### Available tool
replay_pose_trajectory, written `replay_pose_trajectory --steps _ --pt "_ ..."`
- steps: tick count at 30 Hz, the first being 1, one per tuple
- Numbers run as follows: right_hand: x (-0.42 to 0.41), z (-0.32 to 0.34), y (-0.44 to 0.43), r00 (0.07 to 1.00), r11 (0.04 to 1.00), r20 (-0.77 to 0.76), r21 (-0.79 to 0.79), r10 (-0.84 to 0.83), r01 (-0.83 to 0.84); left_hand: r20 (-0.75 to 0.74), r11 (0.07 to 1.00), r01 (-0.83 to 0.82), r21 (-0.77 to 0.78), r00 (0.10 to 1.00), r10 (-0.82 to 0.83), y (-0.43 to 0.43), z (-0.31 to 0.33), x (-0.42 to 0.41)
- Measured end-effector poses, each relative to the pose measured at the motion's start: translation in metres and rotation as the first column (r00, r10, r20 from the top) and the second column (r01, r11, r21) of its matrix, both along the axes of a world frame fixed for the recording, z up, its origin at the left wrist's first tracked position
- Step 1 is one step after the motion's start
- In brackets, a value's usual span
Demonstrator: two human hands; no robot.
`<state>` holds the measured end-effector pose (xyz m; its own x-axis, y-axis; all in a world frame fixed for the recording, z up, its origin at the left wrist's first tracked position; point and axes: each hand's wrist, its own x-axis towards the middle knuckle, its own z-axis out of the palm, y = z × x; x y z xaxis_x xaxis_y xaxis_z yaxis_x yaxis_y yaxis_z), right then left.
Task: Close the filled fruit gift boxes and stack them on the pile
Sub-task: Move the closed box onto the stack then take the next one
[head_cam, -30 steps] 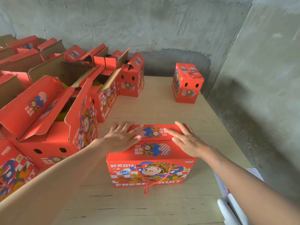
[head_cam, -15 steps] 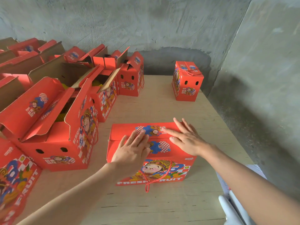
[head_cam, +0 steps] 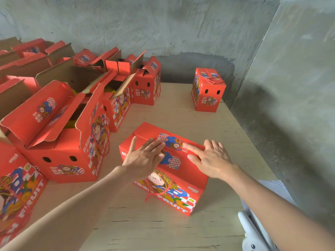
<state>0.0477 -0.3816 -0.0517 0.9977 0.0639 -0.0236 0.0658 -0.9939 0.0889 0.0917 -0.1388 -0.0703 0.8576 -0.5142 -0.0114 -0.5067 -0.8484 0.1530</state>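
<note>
Both flat hands (head_cam: 145, 158) (head_cam: 212, 158) press closed box (head_cam: 183, 174)

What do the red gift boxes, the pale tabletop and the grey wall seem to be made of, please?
The red printed gift boxes look like cardboard, smooth print outside: open flaps show plain brown insides. The pale tabletop looks like bare plywood or wood board: grain and small splits. The grey wall looks like rough, matt cement render, mottled.
</note>
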Motion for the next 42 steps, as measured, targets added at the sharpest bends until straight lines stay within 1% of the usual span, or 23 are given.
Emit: replay_pose_trajectory --steps 2,4,10,16,18,19,20,21,22,23,25,26,28,30,31,32,34,35,36,37,39,41,42 --pt "-0.016 0.000 0.005 1.000 0.998 -0.020 0.059 -0.025 0.026 -0.059 0.995 -0.093 -0.037 0.994 0.091 -0.006 0.000 0.000" --pt "-0.032 0.000 0.014 0.998 0.991 -0.032 0.119 -0.060 0.063 -0.086 0.991 -0.127 -0.043 0.989 0.123 -0.015 -0.001 -0.001" --pt "-0.063 -0.001 0.047 0.995 0.987 0.017 0.130 -0.097 0.094 -0.151 0.999 -0.045 -0.006 0.988 0.043 -0.029 0.001 0.021" --pt "-0.069 -0.007 0.073 0.991 0.974 0.039 0.195 -0.129 0.119 -0.108 1.000 0.013 0.026 0.994 -0.010 -0.037 0.000 0.022" --pt "-0.075 -0.005 0.067 0.992 0.957 0.042 0.270 -0.122 0.106 -0.091 0.997 -0.023 -0.071 0.996 0.016 -0.039 -0.002 0.013" --pt "-0.079 -0.006 0.061 0.990 0.932 0.026 0.341 -0.137 0.120 -0.077 0.975 -0.071 -0.211 0.995 0.056 -0.038 -0.003 0.007" --pt "-0.082 -0.008 0.055 0.984 0.882 0.003 0.444 -0.179 0.159 -0.069 0.908 -0.136 -0.397 0.991 0.118 -0.035 -0.005 0.000" --pt "-0.085 -0.011 0.048 0.967 0.793 -0.034 0.565 -0.252 0.227 -0.067 0.792 -0.199 -0.577 0.978 0.197 -0.032 -0.006 -0.006" --pt "-0.087 -0.013 0.041 0.936 0.668 -0.101 0.675 -0.337 0.313 -0.076 0.668 -0.255 -0.699 0.955 0.285 -0.027 -0.009 -0.011" --pt "-0.087 -0.016 0.035 0.893 0.518 -0.202 0.754 -0.403 0.404 -0.104 0.570 -0.318 -0.757 0.921 0.375 -0.022 -0.010 -0.016" --pt "-0.082 -0.022 0.031 0.794 0.231 -0.441 0.794 -0.418 0.562 -0.249 0.421 -0.470 -0.776 0.842 0.479 -0.014 -0.014 -0.024" --pt "-0.078 -0.025 0.032 0.755 0.151 -0.523 0.774 -0.395 0.615 -0.340 0.364 -0.539 -0.759 0.806 0.485 -0.011 -0.016 -0.028" --pt "-0.069 -0.029 0.036 0.713 0.052 -0.592 0.755 -0.377 0.654 -0.485 0.303 -0.652 -0.695 0.736 0.473 -0.003 -0.018 -0.035" --pt "-0.057 -0.027 0.042 0.712 -0.052 -0.599 0.777 -0.365 0.627 -0.545 0.327 -0.705 -0.629 0.700 0.461 0.005 -0.022 -0.039" --pt "-0.050 -0.025 0.044 0.729 -0.085 -0.573 0.804 -0.374 0.589 -0.551 0.357 -0.712 -0.604 0.697 0.458 0.008 -0.024 -0.041" --pt "-0.043 -0.021 0.046 0.766 -0.079 -0.513 0.846 -0.388 0.527 -0.555 0.394 -0.716 -0.576 0.697 0.454 0.010 -0.026 -0.043" --pt "-0.031 -0.012 0.049 0.844 0.028 -0.327 0.927 -0.426 0.374 -0.594 0.460 -0.727 -0.510 0.684 0.423 0.012 -0.026 -0.047" --pt "-0.025 -0.008 0.051 0.858 0.067 -0.254 0.947 -0.447 0.315 -0.645 0.465 -0.750 -0.471 0.652 0.398 0.013 -0.026 -0.049" --pt "-0.020 -0.004 0.052 0.858 0.078 -0.215 0.956 -0.467 0.282 -0.715 0.436 -0.790 -0.430 0.593 0.370 0.012 -0.026 -0.050" --pt "-0.015 0.000 0.054 0.855 0.069 -0.196 0.963 -0.480 0.260 -0.792 0.369 -0.841 -0.395 0.516 0.327 0.011 -0.026 -0.051" --pt "-0.007 0.009 0.057 0.855 0.093 -0.160 0.968 -0.493 0.235 -0.909 0.161 -0.927 -0.338 0.366 0.200 0.009 -0.022 -0.053" --pt "-0.003 0.024 0.062 0.883 0.134 -0.100 0.975 -0.459 0.180 -0.955 -0.038 -0.956 -0.290 0.287 0.071 0.008 -0.015 -0.050" --pt "-0.002 0.035 0.065 0.912 0.111 -0.063 0.987 -0.405 0.118 -0.960 -0.112 -0.954 -0.277 0.279 -0.002 0.009 -0.010 -0.047"
